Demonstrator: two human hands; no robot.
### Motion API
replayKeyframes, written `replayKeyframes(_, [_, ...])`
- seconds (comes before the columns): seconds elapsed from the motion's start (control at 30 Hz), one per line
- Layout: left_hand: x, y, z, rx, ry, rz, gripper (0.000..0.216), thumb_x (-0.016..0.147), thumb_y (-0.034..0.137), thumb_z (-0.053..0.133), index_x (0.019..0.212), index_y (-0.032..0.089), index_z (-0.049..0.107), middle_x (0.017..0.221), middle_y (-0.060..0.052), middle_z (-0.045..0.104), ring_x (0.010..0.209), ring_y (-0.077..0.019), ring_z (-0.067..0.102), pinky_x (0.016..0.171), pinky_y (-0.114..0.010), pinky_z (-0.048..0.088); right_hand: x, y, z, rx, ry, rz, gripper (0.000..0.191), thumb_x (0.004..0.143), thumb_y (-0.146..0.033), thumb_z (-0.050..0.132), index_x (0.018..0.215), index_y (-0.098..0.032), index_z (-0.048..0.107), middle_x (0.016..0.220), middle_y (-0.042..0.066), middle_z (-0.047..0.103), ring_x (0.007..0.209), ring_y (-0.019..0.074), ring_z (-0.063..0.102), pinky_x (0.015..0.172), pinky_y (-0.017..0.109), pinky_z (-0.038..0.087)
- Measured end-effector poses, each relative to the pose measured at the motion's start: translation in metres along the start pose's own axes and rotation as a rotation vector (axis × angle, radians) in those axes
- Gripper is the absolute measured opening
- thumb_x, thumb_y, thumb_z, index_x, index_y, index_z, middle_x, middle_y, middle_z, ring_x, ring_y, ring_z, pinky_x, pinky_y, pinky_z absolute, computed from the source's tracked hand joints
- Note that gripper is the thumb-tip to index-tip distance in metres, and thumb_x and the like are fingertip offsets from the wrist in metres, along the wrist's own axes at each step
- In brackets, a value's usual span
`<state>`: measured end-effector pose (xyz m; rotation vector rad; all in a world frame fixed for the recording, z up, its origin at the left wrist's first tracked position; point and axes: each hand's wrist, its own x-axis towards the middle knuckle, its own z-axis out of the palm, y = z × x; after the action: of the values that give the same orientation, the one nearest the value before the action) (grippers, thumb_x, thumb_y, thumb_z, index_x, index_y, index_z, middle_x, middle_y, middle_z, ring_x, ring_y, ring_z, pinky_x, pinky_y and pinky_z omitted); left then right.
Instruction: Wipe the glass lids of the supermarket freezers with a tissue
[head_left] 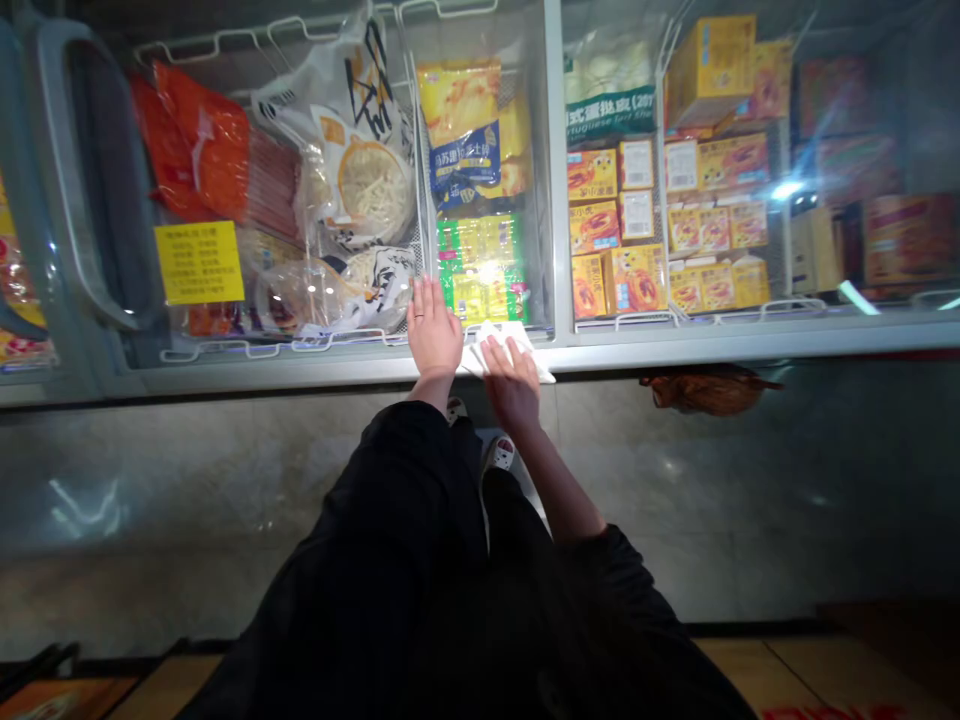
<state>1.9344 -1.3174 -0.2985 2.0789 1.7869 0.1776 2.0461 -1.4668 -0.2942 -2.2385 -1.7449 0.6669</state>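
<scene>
My left hand [435, 325] lies flat on the glass lid at the front of a chest freezer [712, 345], fingers stretched out and a ring on one of them. Nothing is in it. Just to its right, my right hand [513, 382] holds a folded white cloth [534, 358] against the freezer's front edge, its fingers lying over the cloth. Whether the cloth is fabric or paper I cannot tell. Under the glass by my hands are green and yellow packets [484, 265] and a blue and yellow bag [459, 120].
Left inside the freezer are clear bags [375, 190] and orange packs [199, 150]; a yellow note [199, 262] is on the lid. Yellow boxes [637, 280] fill the right side. A brown object [709, 390] sits by the freezer's base. Cartons [810, 670] stand behind me.
</scene>
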Motion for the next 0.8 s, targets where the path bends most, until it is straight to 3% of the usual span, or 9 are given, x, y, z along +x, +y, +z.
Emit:
replayKeyframes(0.07, [0.000,0.000,0.000,-0.004,0.006,0.003,0.069,0.101,0.016,0.042,0.170,0.012,0.037,0.180,-0.009,0.033,0.170,-0.0230,0.023,0.141,-0.045,0.013,0.003,-0.003,-0.003,0.028,-0.037,-0.112,0.053,0.113,-0.034,0.040,0.166,-0.036,0.049,0.172,-0.005,0.047,0.165,0.0245,0.037,0.136,0.047,0.029])
replayKeyframes(0.13, [0.000,-0.001,0.002,-0.008,0.018,0.004,0.069,0.102,0.016,0.041,0.170,0.013,0.038,0.179,-0.009,0.034,0.170,-0.0226,0.023,0.141,-0.044,0.014,0.000,0.008,-0.012,0.038,-0.033,-0.130,0.055,0.113,-0.032,0.041,0.167,-0.035,0.048,0.171,-0.003,0.048,0.164,0.0254,0.038,0.136,0.048,0.030])
replayKeyframes(0.27, [-0.001,-0.003,0.004,-0.009,0.027,0.011,0.067,0.103,0.018,0.039,0.170,0.012,0.038,0.180,-0.008,0.033,0.170,-0.0225,0.022,0.141,-0.043,0.015,-0.002,0.042,-0.026,0.008,0.055,0.073,0.059,0.111,-0.028,0.039,0.170,-0.033,0.043,0.171,0.005,0.049,0.164,0.0302,0.039,0.133,0.055,0.033])
replayKeyframes(0.4, [-0.001,-0.002,0.002,0.001,-0.002,-0.002,0.067,0.103,0.018,0.039,0.170,0.009,0.037,0.180,-0.010,0.031,0.170,-0.0237,0.021,0.141,-0.043,0.013,0.037,0.048,-0.030,0.001,0.075,0.137,0.061,0.111,-0.029,0.036,0.172,-0.026,0.039,0.177,0.006,0.038,0.167,0.0292,0.031,0.136,0.054,0.027])
replayKeyframes(0.57, [-0.002,0.003,-0.005,-0.008,-0.048,-0.003,0.065,0.107,0.019,0.033,0.170,0.003,0.034,0.181,-0.014,0.026,0.171,-0.0259,0.016,0.142,-0.044,0.011,0.095,0.037,-0.036,-0.006,0.013,-0.056,0.060,0.113,-0.036,0.039,0.172,-0.023,0.039,0.179,0.004,0.033,0.168,0.0306,0.027,0.137,0.054,0.024])
replayKeyframes(0.73, [-0.003,0.006,-0.010,0.020,-0.065,-0.023,0.065,0.107,0.019,0.034,0.172,0.011,0.033,0.180,-0.010,0.027,0.170,-0.0247,0.019,0.142,-0.044,0.015,0.089,0.058,-0.046,-0.020,-0.107,-0.296,0.054,0.113,-0.030,0.039,0.166,-0.029,0.051,0.171,0.001,0.049,0.163,0.0263,0.039,0.136,0.051,0.032])
replayKeyframes(0.8, [-0.002,0.006,-0.010,0.019,-0.071,-0.026,0.066,0.107,0.019,0.034,0.172,0.011,0.032,0.181,-0.011,0.026,0.170,-0.0258,0.019,0.142,-0.045,0.015,0.083,0.067,-0.047,-0.022,-0.117,-0.315,0.053,0.113,-0.029,0.038,0.165,-0.028,0.052,0.169,0.001,0.051,0.161,0.0252,0.043,0.135,0.051,0.035])
